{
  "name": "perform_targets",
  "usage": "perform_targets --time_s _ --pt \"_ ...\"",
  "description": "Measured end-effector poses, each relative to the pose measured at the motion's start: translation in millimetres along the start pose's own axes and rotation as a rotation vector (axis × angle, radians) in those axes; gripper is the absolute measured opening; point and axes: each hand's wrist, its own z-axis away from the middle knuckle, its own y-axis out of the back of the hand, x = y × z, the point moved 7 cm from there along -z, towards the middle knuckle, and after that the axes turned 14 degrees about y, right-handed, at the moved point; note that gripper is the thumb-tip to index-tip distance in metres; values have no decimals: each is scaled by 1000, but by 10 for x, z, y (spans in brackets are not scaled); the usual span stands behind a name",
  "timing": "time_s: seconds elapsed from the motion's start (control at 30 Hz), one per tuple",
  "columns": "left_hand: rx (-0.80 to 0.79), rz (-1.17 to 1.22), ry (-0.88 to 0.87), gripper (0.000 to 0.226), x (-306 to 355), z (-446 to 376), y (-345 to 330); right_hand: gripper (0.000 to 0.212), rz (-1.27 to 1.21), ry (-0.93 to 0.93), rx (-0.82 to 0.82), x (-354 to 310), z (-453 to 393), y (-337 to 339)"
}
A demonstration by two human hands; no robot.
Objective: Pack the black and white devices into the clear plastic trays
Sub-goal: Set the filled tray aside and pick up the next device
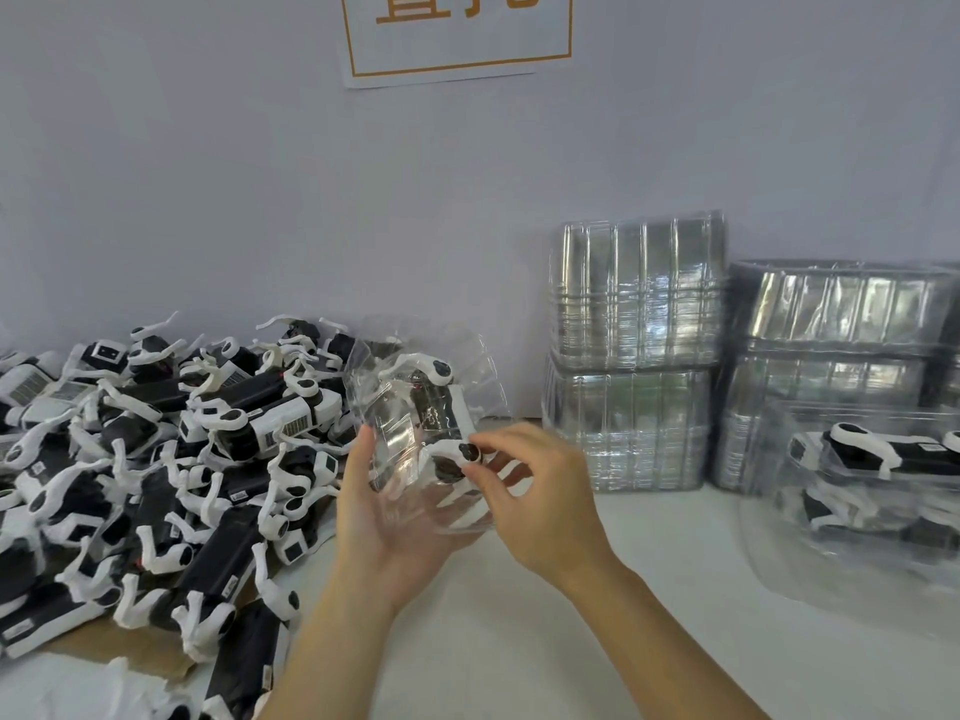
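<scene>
My left hand (387, 522) cradles a clear plastic tray (410, 439) from below, lifted above the table and tilted toward me. A black and white device (441, 402) lies inside it. My right hand (524, 491) pinches the device's lower white arm with its black round end (467, 452) at the tray's right side. A big heap of loose black and white devices (156, 470) covers the table's left side.
Stacks of empty clear trays (634, 350) stand against the wall at the right, with more stacks (831, 330) beside them. Packed trays holding devices (872, 475) sit at the far right. Brown cardboard (130, 662) lies under the heap. A paper sign (457, 33) hangs on the wall.
</scene>
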Motion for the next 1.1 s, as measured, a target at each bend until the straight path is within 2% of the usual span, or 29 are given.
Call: perform_targets --time_s 0.53,0.73,0.97,1.03,1.1 --pt "62 -75 -13 87 23 -40 88 25 29 0 -46 29 31 51" --pt "10 -111 -22 81 33 -34 73 26 19 5 -40 43 33 88" --pt "242 -219 -50 79 30 -5 122 19 -27 -119 -116 209 59 121" --pt "293 -264 -38 84 10 6 108 18 -63 -164 -80 246 52 174" --pt "331 -312 -54 71 8 21 73 24 -79 -193 9 257 20 252"
